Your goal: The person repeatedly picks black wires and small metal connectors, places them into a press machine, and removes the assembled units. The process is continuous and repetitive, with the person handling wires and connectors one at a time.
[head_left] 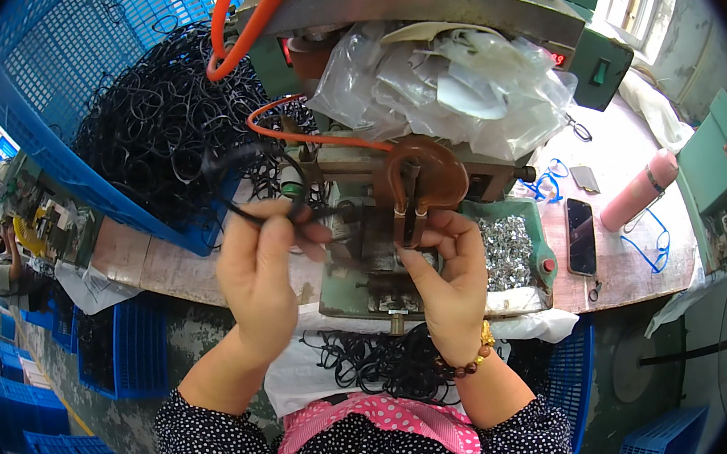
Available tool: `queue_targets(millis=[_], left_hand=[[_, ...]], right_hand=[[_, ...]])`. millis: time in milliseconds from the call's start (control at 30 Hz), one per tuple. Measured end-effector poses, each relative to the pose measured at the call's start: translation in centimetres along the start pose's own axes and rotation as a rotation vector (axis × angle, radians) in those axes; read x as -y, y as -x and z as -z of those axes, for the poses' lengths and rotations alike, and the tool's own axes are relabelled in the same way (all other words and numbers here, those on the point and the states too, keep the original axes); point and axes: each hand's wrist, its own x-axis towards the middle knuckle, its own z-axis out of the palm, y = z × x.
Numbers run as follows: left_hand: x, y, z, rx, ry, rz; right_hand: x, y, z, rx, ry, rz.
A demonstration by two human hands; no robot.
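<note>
My left hand [260,279] pinches a black cord [230,193] that curves up in a loop, partly smeared by motion, left of the machine's work area. My right hand [450,275] is at the front of the bench machine, right under a brown rounded part [429,175] with two copper-coloured prongs. Its thumb and fingers are closed together by the prong tips; what they hold, if anything, is too small to make out. Beside that hand, a green tray [542,260] contains many small shiny metal pieces [505,251].
A large blue basket [60,163] heaped with black cords [162,115] stands at the far left. More black cords [379,364] lie near my lap. Transparent plastic bags [455,82] cover the machine's front. A phone [580,236] and pink bottle [640,191] are at right.
</note>
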Motion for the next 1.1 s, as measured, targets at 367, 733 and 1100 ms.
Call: queue_targets(millis=[367, 733, 1100], left_hand=[[0.9, 1.7, -3.5, 0.333, -0.213, -0.01], [1.6, 0.8, -3.2, 0.427, -0.351, -0.285], [1.9, 0.7, -3.2, 0.444, -0.406, -0.391]], right_hand=[[1.0, 0.4, 4.8, -0.024, 0.092, 0.052], [1.2, 1.5, 10.9, -0.322, 0.511, 0.339], [-2.0, 1.8, 14.5, -0.033, 1.307, 0.246]])
